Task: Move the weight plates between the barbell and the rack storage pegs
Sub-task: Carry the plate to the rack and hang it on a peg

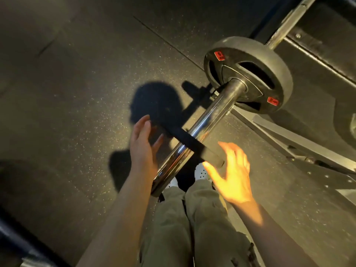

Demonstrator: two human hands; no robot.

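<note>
The chrome barbell sleeve (215, 112) points toward me at waist height. A black weight plate (269, 60) with red labels sits far up the sleeve against the collar. Nearer me, a thin dark plate (192, 144), blurred and seen edge-on, lies across the sleeve. My left hand (142, 145) is at that plate's left edge with straight fingers and the thumb below the edge. My right hand (233, 180) is at its right edge, fingers spread and straight. I cannot tell how firmly either palm touches it.
The thinner bar shaft (289, 22) runs on to the upper right. Grey steel rack base beams (289, 139) lie on the floor to the right. Dark speckled rubber flooring (77, 93) spreads left. My legs and white shoes (201, 171) stand under the sleeve's end.
</note>
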